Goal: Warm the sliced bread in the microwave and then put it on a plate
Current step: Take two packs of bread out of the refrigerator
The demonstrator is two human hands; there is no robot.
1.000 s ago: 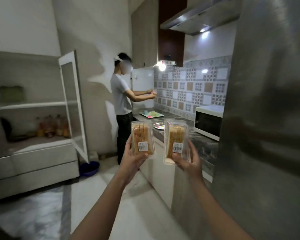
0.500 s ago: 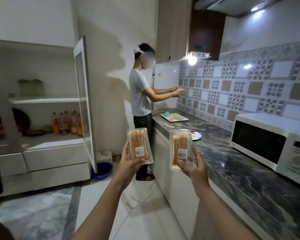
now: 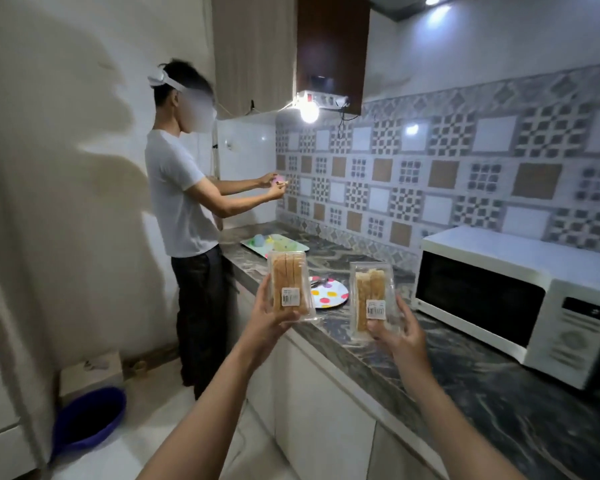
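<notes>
I hold two clear plastic packs of sliced bread upright in front of me. My left hand grips the left pack from below. My right hand grips the right pack at its lower end. Each pack carries a white barcode label. A white microwave with a dark door, shut, stands on the dark marble counter to the right. A white plate with coloured dots lies on the counter between and behind the packs.
Another person in a white shirt stands at the far end of the counter, hands raised towards the tiled wall. A tray with coloured items lies near them. A blue basin sits on the floor at the left.
My view has turned right and closed in on the counter; the microwave is now in full view. Both packs stay in my hands, now over the counter's edge near the plate.
</notes>
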